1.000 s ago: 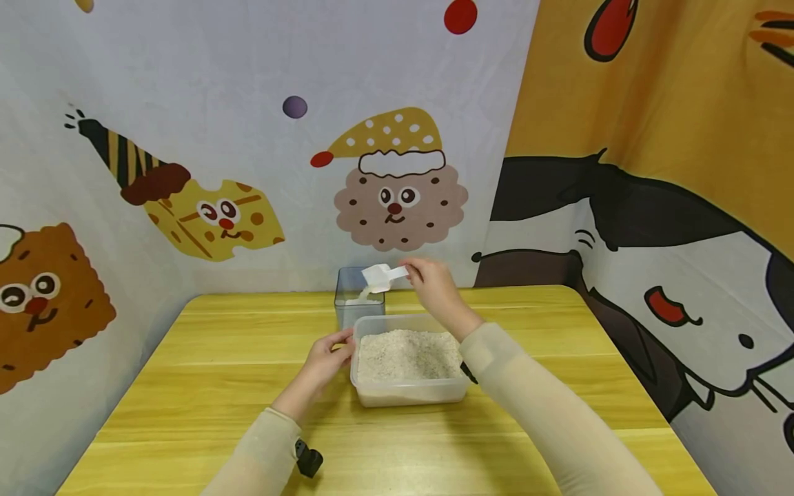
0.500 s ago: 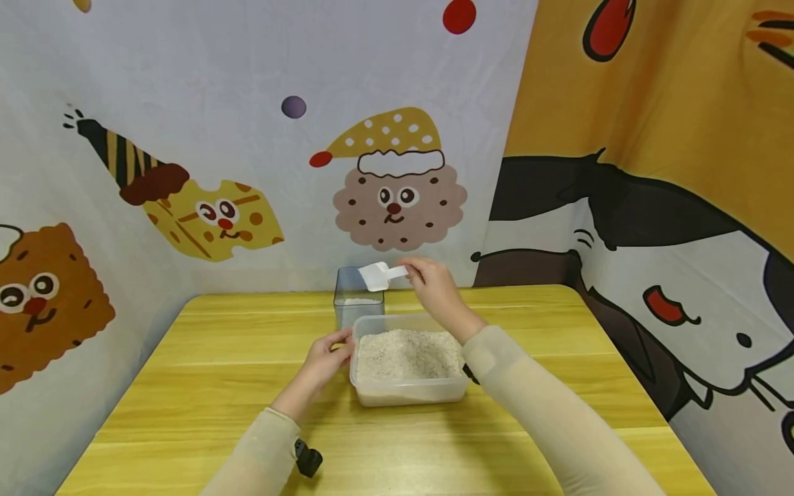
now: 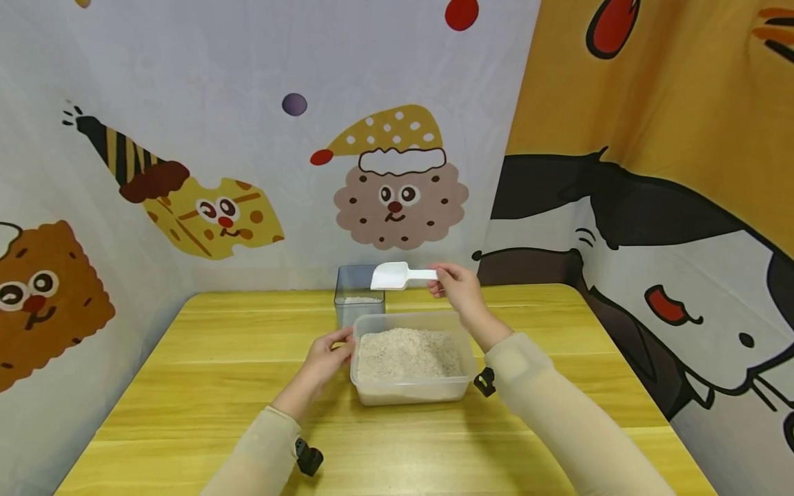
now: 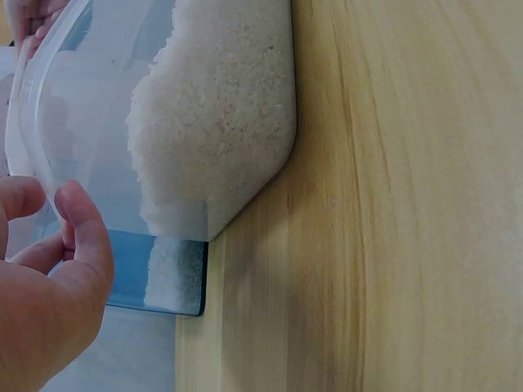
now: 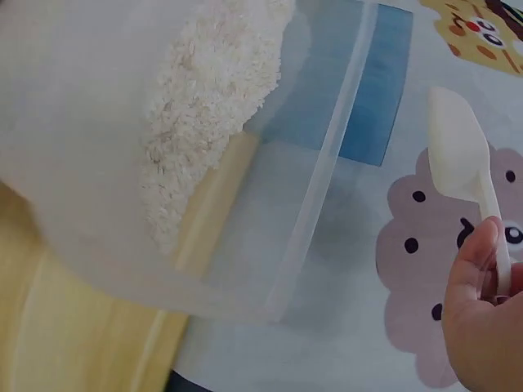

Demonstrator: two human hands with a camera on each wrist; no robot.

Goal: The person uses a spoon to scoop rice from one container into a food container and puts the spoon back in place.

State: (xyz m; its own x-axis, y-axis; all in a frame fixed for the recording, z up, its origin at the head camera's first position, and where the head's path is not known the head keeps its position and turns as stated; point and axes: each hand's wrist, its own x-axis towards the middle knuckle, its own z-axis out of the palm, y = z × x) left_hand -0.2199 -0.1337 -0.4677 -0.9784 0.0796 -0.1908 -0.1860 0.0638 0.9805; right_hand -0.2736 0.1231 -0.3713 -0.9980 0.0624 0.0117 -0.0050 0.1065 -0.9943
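My right hand (image 3: 457,286) grips the handle of a white scoop (image 3: 391,276), raised near the rim of a bluish clear bin (image 3: 360,319). No rice shows in the scoop's bowl. White rice fills the lower part of that bin. In front of it stands a clear plastic tub (image 3: 409,393) with a heap of rice (image 3: 406,353) inside. My left hand (image 3: 324,358) pinches the tub's rim at its left side; the left wrist view shows thumb and fingers (image 4: 82,220) at the rim. The right wrist view shows the scoop (image 5: 459,147) beyond the tub's rim.
Both containers stand on a yellow wood-grain table (image 3: 248,344). Right behind the table's back edge hangs a printed cloth (image 3: 248,138) with cartoon figures. A small black device (image 3: 308,458) is strapped to the left wrist, another (image 3: 484,381) to the right.
Rice poured from the scoop into the bluish bin a second ago; now the pouring has stopped. My right hand has moved right with the scoop. The left hand stays at the tub.
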